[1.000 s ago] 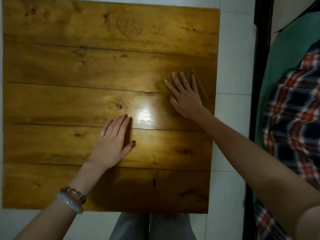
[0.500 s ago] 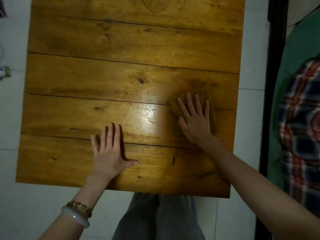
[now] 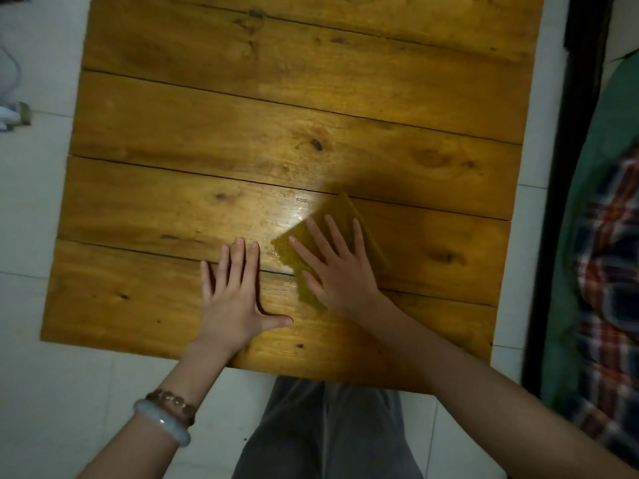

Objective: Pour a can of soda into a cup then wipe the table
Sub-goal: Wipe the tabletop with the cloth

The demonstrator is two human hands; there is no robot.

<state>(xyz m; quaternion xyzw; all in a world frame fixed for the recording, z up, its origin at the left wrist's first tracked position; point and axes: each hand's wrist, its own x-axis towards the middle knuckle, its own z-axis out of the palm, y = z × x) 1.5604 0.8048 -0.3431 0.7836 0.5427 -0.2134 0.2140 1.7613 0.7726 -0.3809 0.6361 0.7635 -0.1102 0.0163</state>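
Note:
A square wooden table [image 3: 242, 133] of wide planks fills the view. A yellow-green cloth [image 3: 340, 210] lies flat on it, right of the middle. My right hand [image 3: 333, 267] presses on the cloth with straight, spread fingers. Just left of it my left hand [image 3: 235, 295] rests flat on the bare wood near the front edge, fingers straight, thumb out. A wet shine shows on the plank beside the cloth. No can and no cup are in view.
White floor tiles [image 3: 38, 392] surround the table. A dark frame [image 3: 567, 202] and green and plaid fabric [image 3: 612, 271] stand at the right. My grey trousers [image 3: 328, 430] show below the table's front edge. A small object [image 3: 14, 115] lies on the floor at left.
My right hand has slid the cloth toward me and to the left, from near the table's right edge to beside my left hand. The left hand stays flat on the wood.

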